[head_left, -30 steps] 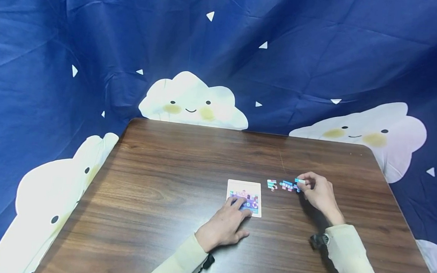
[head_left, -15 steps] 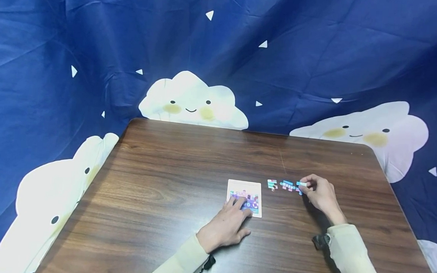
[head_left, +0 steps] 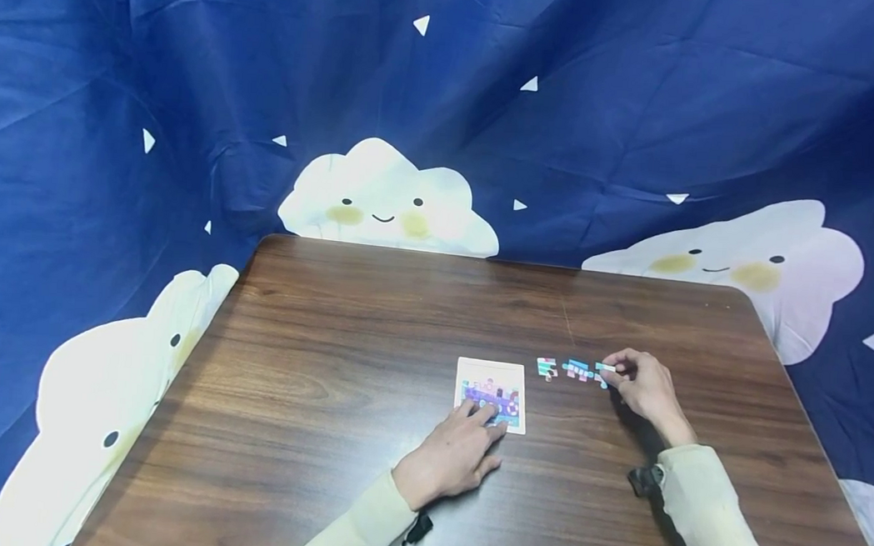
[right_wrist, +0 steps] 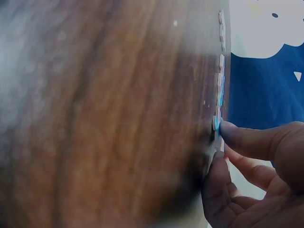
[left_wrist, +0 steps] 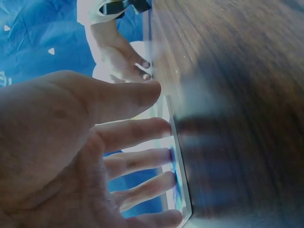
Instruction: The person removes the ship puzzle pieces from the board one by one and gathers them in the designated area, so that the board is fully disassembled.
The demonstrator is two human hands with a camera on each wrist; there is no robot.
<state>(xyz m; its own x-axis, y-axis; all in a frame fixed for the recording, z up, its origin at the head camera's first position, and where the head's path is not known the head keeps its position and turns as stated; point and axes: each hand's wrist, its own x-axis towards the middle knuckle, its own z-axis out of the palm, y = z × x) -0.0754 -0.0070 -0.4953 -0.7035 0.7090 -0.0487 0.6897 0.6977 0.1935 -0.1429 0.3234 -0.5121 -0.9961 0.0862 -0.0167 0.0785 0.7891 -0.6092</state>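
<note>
My left hand [head_left: 450, 456] rests its spread fingertips on the lower part of a white-bordered puzzle board [head_left: 491, 366] with a purple and blue picture. In the left wrist view, the straight fingers [left_wrist: 137, 160] touch the board along its edge. To the board's right, my right hand [head_left: 646, 393] pinches a small blue and white jigsaw piece [head_left: 602, 375] at the table surface; the fingers hide part of it. In the right wrist view, the thumb [right_wrist: 247, 140] is against this piece, with the other fingers curled below.
Left of the held piece lie joined blue and pink jigsaw pieces [head_left: 577, 370]. A separate green and pink jigsaw piece [head_left: 547, 367] sits between them and the board. All are on a brown wooden table [head_left: 313, 340], with a blue cloud-print curtain [head_left: 449, 73] behind.
My right hand has lowered the jigsaw piece to the table and shifted slightly right, beside the joined pieces. The left fingertips have slid slightly down the board.
</note>
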